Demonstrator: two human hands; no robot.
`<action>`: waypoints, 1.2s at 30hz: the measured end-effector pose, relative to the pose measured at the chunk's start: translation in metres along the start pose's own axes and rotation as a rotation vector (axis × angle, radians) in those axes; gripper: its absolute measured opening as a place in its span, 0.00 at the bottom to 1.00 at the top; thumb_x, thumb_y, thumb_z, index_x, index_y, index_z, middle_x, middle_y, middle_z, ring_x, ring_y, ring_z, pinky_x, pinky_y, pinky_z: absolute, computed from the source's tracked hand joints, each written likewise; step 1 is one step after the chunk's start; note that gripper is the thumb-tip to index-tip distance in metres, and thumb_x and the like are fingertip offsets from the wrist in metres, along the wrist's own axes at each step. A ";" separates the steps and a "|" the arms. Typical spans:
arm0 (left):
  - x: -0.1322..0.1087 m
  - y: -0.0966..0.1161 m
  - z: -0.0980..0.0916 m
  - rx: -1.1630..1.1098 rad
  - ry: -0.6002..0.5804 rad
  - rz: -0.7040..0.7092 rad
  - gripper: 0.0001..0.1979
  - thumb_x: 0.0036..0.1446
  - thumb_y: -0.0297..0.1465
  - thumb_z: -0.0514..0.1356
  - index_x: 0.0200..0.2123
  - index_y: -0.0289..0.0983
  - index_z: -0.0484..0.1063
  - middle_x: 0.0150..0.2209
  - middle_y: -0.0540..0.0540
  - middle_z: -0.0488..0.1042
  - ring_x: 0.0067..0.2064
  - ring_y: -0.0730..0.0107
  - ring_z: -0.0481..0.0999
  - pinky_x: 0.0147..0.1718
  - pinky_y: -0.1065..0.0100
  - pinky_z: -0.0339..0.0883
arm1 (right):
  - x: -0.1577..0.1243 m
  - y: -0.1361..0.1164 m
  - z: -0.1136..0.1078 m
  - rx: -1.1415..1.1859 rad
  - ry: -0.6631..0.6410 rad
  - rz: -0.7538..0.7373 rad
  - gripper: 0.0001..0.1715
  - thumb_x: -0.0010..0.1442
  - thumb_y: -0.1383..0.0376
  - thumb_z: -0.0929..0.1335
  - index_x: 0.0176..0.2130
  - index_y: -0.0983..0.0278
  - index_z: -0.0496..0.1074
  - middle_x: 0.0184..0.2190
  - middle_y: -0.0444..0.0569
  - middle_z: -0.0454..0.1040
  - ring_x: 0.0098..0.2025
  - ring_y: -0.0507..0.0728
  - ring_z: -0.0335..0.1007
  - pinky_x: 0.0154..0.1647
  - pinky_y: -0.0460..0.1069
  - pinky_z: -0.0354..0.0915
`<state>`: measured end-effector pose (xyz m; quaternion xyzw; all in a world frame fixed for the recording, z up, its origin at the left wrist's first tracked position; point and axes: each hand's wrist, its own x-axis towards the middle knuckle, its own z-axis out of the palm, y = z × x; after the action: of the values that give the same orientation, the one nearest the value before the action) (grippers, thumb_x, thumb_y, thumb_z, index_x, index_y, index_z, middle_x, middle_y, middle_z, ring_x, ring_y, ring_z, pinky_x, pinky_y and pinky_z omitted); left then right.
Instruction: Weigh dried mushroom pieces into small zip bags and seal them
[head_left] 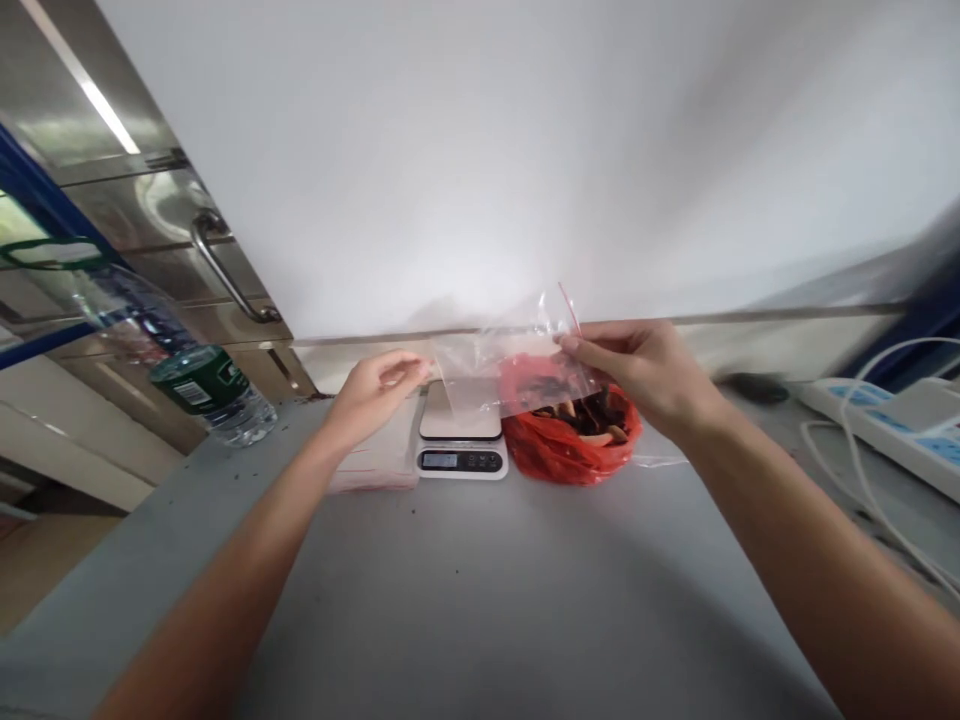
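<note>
Holding a clear bag (480, 385) up in the middle of the frame, we pinch its left edge with our left hand (379, 385) and its top right corner with our right hand (645, 372). Behind it sit a small scale (461, 458) and a red bag (559, 460). A water bottle (206, 390) is at the left.

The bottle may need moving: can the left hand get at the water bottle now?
Probably yes: the water bottle sits just left of the left hand, nothing between them, though its fingers pinch the edge of the clear zip bag.
</note>
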<state>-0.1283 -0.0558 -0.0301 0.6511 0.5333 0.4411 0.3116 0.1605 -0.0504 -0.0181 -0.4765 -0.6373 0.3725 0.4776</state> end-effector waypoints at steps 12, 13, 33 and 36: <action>-0.044 -0.097 -0.088 0.056 0.528 -0.276 0.14 0.66 0.41 0.54 0.39 0.40 0.75 0.38 0.42 0.82 0.42 0.60 0.81 0.37 0.67 0.73 | 0.010 -0.040 0.161 -0.519 -0.113 -0.668 0.19 0.71 0.62 0.63 0.45 0.62 0.83 0.49 0.54 0.83 0.53 0.65 0.78 0.54 0.56 0.70; -0.045 -0.101 -0.092 0.067 0.541 -0.278 0.14 0.67 0.40 0.52 0.40 0.40 0.75 0.39 0.41 0.82 0.42 0.60 0.81 0.37 0.66 0.73 | 0.007 -0.038 0.174 -0.630 -0.222 -0.657 0.19 0.71 0.64 0.63 0.43 0.63 0.83 0.48 0.56 0.83 0.52 0.65 0.78 0.52 0.55 0.71; -0.010 -0.115 -0.049 0.564 -0.262 0.027 0.21 0.69 0.44 0.54 0.58 0.47 0.77 0.67 0.41 0.70 0.73 0.45 0.58 0.69 0.39 0.44 | -0.025 0.004 0.202 -0.991 -0.830 -0.565 0.18 0.73 0.66 0.62 0.46 0.68 0.81 0.46 0.58 0.82 0.51 0.62 0.77 0.46 0.51 0.68; -0.008 -0.126 -0.049 0.593 -0.295 0.001 0.23 0.68 0.47 0.55 0.62 0.51 0.73 0.70 0.42 0.65 0.75 0.41 0.52 0.69 0.34 0.40 | -0.028 0.008 0.200 -0.961 -0.831 -0.562 0.16 0.72 0.66 0.64 0.47 0.69 0.80 0.47 0.61 0.81 0.52 0.63 0.76 0.48 0.52 0.69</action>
<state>-0.2259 -0.0374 -0.1220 0.7706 0.5872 0.1680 0.1821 -0.0278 -0.0788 -0.0861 -0.2699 -0.9608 0.0629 0.0083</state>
